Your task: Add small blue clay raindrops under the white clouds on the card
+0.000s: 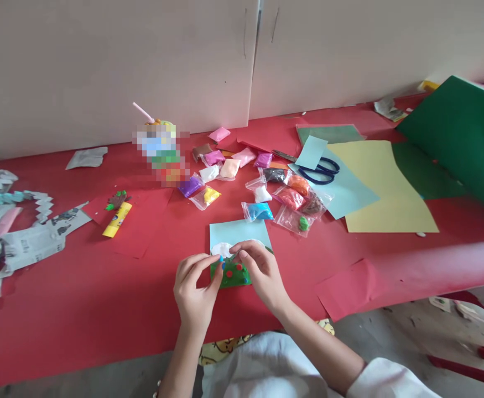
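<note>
My left hand (196,282) pinches a small bit of blue clay (220,258) between thumb and forefinger. Close to it, my right hand (262,271) has its thumb and fingertips drawn together; whatever they hold is too small to make out. Both hands are over a small picture card (242,229) lying on the red table. Its top is light blue, with a white clay cloud shape (222,250) in the middle. Green clay (230,282) covers the lower part, dotted with red and blue pieces. My fingers hide some of the card.
Several bags of coloured clay, one blue (258,211), lie beyond the card. Dark-blue-handled scissors (322,172) rest on coloured paper (391,193). A yellow glue stick (118,220) lies left; paper scraps (34,243) sit farther left. A green board (457,138) leans at right.
</note>
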Tool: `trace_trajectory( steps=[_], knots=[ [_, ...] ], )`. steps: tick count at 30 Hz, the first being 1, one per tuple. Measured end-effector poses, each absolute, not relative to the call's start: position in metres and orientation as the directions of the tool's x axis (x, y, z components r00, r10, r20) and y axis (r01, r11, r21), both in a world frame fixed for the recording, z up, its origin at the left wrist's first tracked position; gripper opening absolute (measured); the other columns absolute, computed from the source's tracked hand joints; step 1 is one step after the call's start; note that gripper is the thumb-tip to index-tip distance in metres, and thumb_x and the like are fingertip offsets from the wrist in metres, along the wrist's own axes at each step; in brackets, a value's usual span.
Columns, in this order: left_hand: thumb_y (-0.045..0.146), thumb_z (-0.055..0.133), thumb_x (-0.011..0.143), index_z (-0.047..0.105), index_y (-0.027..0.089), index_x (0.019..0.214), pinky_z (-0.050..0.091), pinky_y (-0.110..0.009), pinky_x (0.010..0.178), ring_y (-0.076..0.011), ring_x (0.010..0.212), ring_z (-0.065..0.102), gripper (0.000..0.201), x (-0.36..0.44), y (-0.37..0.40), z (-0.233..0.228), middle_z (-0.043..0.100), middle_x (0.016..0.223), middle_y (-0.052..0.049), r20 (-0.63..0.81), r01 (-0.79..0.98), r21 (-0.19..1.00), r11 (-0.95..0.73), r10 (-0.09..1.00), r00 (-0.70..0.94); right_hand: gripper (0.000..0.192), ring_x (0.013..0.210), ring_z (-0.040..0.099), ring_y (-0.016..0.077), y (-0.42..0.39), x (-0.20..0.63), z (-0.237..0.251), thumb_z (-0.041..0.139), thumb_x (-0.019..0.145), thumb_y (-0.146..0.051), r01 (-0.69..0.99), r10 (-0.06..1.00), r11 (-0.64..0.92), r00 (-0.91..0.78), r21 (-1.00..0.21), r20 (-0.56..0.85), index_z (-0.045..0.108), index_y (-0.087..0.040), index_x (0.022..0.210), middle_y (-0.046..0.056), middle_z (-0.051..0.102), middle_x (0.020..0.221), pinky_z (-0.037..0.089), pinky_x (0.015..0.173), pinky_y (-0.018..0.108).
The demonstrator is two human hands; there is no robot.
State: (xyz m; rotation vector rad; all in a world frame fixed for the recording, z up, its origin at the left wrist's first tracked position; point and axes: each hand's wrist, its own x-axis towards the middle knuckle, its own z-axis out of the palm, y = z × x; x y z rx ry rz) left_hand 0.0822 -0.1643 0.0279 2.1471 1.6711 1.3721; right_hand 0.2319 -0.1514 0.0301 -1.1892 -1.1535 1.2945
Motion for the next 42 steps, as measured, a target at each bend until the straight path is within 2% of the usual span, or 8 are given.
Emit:
trace_trajectory(
  steps=[2, 5, 13, 25, 42],
  knots=[
    [0.017, 0.066, 0.083, 0.069, 0.024, 0.093, 0.051, -0.031, 0.078, -0.0168, 0.083, 0.063, 0.012, 0.078, -0.167, 0.023, 0.068, 0.087, -0.002, 0.503, 0.746, 0.567, -0.348, 0.864, 0.021, 0.022, 0.078, 0.06, 0.017, -0.152, 0.237, 0.028, 0.049, 0.091, -0.034, 0.13, 0.998, 0.055, -0.008, -0.99, 0.054, 0.067, -0.022, 0.089, 0.005, 0.066, 0.089, 0.048, 0.074, 0.031],
    [0.022, 0.065, 0.084, 0.07, 0.025, 0.09, 0.048, -0.034, 0.081, -0.0187, 0.085, 0.064, 0.008, 0.074, -0.169, 0.016, 0.069, 0.086, -0.002, 0.432, 0.784, 0.549, -0.289, 0.901, 0.029, 0.02, 0.081, 0.057, 0.0183, -0.153, 0.241, 0.023, 0.048, 0.088, -0.022, 0.375, 0.987, 0.156, -0.019, -0.914, 0.161, 0.069, -0.022, 0.089, 0.005, 0.065, 0.086, 0.046, 0.077, 0.033],
    [0.024, 0.066, 0.083, 0.071, 0.025, 0.089, 0.042, -0.038, 0.085, -0.0223, 0.089, 0.062, 0.008, 0.075, -0.168, 0.004, 0.07, 0.091, -0.003, 0.399, 0.822, 0.519, -0.234, 0.917, 0.009, 0.02, 0.088, 0.053, 0.0204, -0.155, 0.239, 0.009, 0.052, 0.084, -0.016, 0.634, 0.974, 0.216, -0.09, -0.743, 0.207, 0.07, -0.023, 0.089, 0.004, 0.065, 0.086, 0.039, 0.078, 0.034],
    [0.024, 0.069, 0.08, 0.071, 0.026, 0.09, 0.039, -0.039, 0.086, -0.0249, 0.094, 0.058, 0.01, 0.074, -0.167, -0.001, 0.069, 0.098, -0.003, 0.383, 0.855, 0.477, -0.203, 0.924, 0.005, 0.021, 0.095, 0.049, 0.0232, -0.158, 0.236, 0.003, 0.054, 0.087, -0.023, 0.778, 0.945, 0.321, -0.224, -0.54, 0.239, 0.072, -0.027, 0.099, 0.005, 0.064, 0.096, 0.032, 0.08, 0.038],
    [0.022, 0.066, 0.082, 0.072, 0.023, 0.087, 0.042, -0.037, 0.089, -0.0225, 0.093, 0.061, 0.008, 0.076, -0.169, 0.002, 0.069, 0.097, -0.004, 0.35, 0.873, 0.461, -0.158, 0.937, -0.015, 0.023, 0.093, 0.047, 0.0215, -0.157, 0.233, 0.002, 0.053, 0.088, -0.021, 0.789, 0.936, 0.351, -0.275, -0.504, 0.221, 0.07, -0.027, 0.103, 0.003, 0.065, 0.096, 0.028, 0.079, 0.037]
  ],
)
